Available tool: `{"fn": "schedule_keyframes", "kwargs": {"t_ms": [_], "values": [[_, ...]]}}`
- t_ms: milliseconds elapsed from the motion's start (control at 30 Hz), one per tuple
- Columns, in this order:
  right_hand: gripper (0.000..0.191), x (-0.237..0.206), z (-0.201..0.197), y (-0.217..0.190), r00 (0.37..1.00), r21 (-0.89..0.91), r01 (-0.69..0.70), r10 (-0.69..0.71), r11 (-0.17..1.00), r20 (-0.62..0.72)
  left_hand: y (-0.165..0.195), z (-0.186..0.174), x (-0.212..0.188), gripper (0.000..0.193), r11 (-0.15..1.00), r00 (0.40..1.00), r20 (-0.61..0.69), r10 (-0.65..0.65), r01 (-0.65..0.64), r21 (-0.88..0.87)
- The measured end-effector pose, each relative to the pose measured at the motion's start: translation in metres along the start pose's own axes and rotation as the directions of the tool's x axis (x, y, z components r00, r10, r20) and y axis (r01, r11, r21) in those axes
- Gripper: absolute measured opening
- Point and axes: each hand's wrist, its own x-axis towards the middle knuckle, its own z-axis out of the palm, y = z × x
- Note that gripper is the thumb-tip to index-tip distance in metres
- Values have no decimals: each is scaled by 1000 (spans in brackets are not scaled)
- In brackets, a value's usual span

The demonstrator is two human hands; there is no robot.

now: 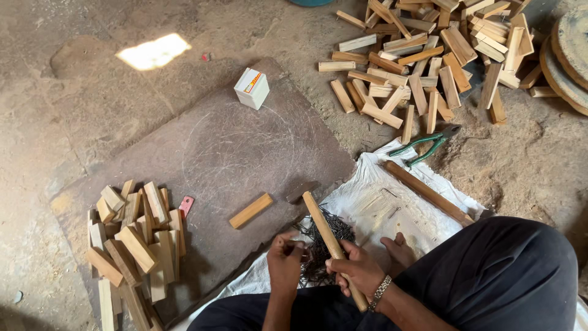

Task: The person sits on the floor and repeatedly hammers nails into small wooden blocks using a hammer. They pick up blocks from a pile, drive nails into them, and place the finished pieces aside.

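One wooden block [251,210] lies ahead-left of the left hand [285,262] (pinching nails [321,245]), long axis slanting; right hand [357,270] grips hammer [327,236].

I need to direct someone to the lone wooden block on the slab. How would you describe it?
Find the big dark stone slab on the floor. Near its lower right edge, left of the hammer head, lies one pale wooden block. Unlike the heaped blocks at left, it lies alone.

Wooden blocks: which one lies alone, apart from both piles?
The single light block on the dark slab, just beyond the hammer head. Every other block sits in the left pile or the far-right heap.
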Motion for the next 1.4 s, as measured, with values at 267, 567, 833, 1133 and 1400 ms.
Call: {"fn": "schedule_keyframes", "kwargs": {"t_ms": [267,567,833,1133,1400], "values": [[45,2,-4,12,1000,58,-2,2,998,-1,34,-15,21,12,997,992,-103,73,-68,46],[49,-1,-2,13,999,16,-44,44,999,-20,51,-33,84,12,870,866,-212,452,-375,320],[46,-11,1,5,995,87,-96,98,992,-17,42,-32,98,10,770,809,-127,574,-481,420],[39,-18,5,-7,984,281,-180,171,943,56,39,-29,95,8,770,818,-131,559,-455,447],[60,-15,14,-22,979,196,-185,199,963,-50,38,-24,90,9,606,725,-92,683,-492,625]]}}
